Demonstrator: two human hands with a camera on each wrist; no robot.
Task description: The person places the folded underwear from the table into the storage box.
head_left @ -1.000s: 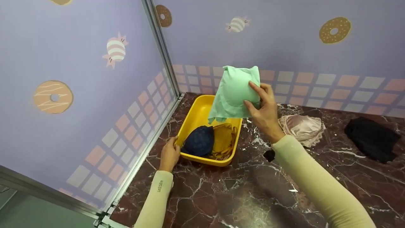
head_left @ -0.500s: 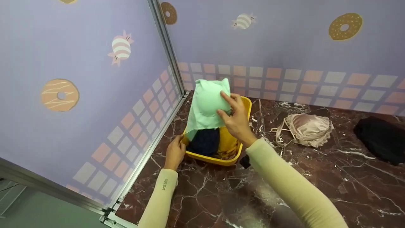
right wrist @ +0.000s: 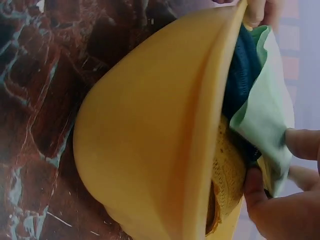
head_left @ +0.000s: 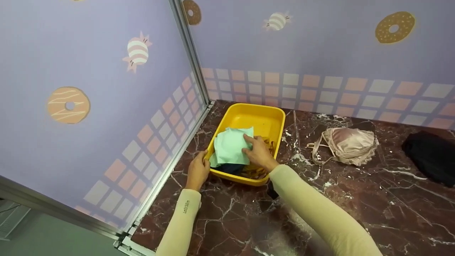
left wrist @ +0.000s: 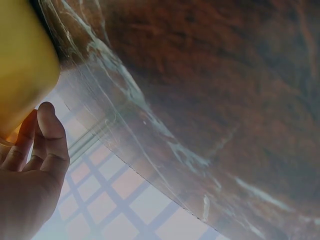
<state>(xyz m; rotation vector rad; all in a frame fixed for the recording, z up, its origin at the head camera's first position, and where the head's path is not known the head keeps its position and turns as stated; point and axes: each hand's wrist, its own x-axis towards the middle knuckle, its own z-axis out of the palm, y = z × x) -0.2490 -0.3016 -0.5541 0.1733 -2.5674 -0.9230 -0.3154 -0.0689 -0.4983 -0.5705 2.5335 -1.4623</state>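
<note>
My right hand (head_left: 261,153) pinches the right edge of a folded mint-green bra (head_left: 231,146), low inside a yellow plastic bin (head_left: 261,121). Beneath it, largely covered, are a navy bra (head_left: 231,168) and a mustard lace garment (right wrist: 227,175). In the right wrist view, thumb and fingers of the right hand (right wrist: 285,205) grip the mint bra beside the bin's rim, with the navy cup just behind. My left hand (head_left: 198,172) holds the bin's near-left rim; the left wrist view shows this hand (left wrist: 37,165) with fingertips and thumb at the yellow rim.
To the right on the dark marbled tabletop (head_left: 227,220) lie a champagne satin bra (head_left: 350,144) and a black garment (head_left: 430,156). A small black item (head_left: 272,191) is partly behind my right sleeve. Patterned panels (head_left: 312,46) enclose the left and back.
My right hand has carried the mint-green bra left and down, from above the bin onto the navy and mustard garments inside. My left hand has kept hold of the rim.
</note>
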